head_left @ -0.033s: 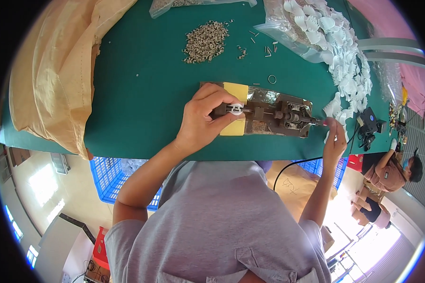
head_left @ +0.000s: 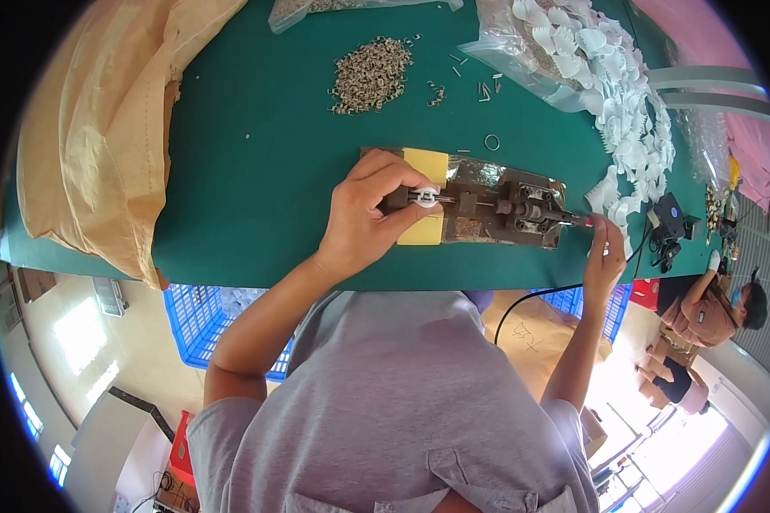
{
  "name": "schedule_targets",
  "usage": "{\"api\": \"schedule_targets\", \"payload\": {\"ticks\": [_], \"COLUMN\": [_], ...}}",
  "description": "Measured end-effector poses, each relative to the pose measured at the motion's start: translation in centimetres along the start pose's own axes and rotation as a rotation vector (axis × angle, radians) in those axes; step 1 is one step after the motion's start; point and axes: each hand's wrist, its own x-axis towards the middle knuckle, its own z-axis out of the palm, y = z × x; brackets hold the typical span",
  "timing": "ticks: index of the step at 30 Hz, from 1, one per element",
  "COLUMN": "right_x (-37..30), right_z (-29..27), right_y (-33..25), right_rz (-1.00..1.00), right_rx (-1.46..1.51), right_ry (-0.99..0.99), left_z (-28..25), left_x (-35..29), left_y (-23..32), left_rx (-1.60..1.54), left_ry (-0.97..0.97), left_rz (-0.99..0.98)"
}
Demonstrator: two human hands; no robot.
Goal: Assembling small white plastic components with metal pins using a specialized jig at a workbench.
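Note:
My left hand pinches a small white plastic claw clip between thumb and forefinger. The clip sits against the end of a metal push-clamp jig, over its yellow strip. At the jig's other end, my right hand has its fingers closed on the red-tipped lever handle. A thin rod runs along the jig toward the clip. My left fingers partly hide the clip, so how it meets the rod is unclear.
Beyond the jig lie a heap of small metal springs, loose pins and a metal ring. White toothed clip pieces spread at right, near a black device. A brown paper bag stands left. Other people are farther right.

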Motion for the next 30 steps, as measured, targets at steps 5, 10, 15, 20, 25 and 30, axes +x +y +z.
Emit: {"api": "schedule_targets", "payload": {"ticks": [5,10,15,20,25,30], "right_x": [1.4,4.7,3.7,3.6,2.3,1.4], "right_z": [0.4,-0.2,1.3,-0.2,9.0,8.3], "right_y": [0.4,-1.5,-14.3,-8.2,-4.3,-4.7], "right_rz": [-0.193,0.309,-0.083,-0.007,0.415,0.371], "right_rx": [-0.155,1.356,0.746,1.126,1.053,1.033], "right_ry": [-0.04,-0.217,-0.096,0.152,0.47,0.483], "left_z": [0.0,-0.3,-1.1,1.0,-1.9,-3.2], "left_x": [-0.3,-0.7,-0.6,0.6,-0.6,-0.5], "left_y": [-0.7,-0.5,-0.6,1.0,-2.0,-3.7], "left_rx": [0.068,0.085,0.068,0.107,0.071,0.301], "left_ry": [0.008,-0.014,-0.01,-0.003,-0.009,-0.113], "left_rz": [0.076,0.048,0.036,0.006,0.016,0.249]}}
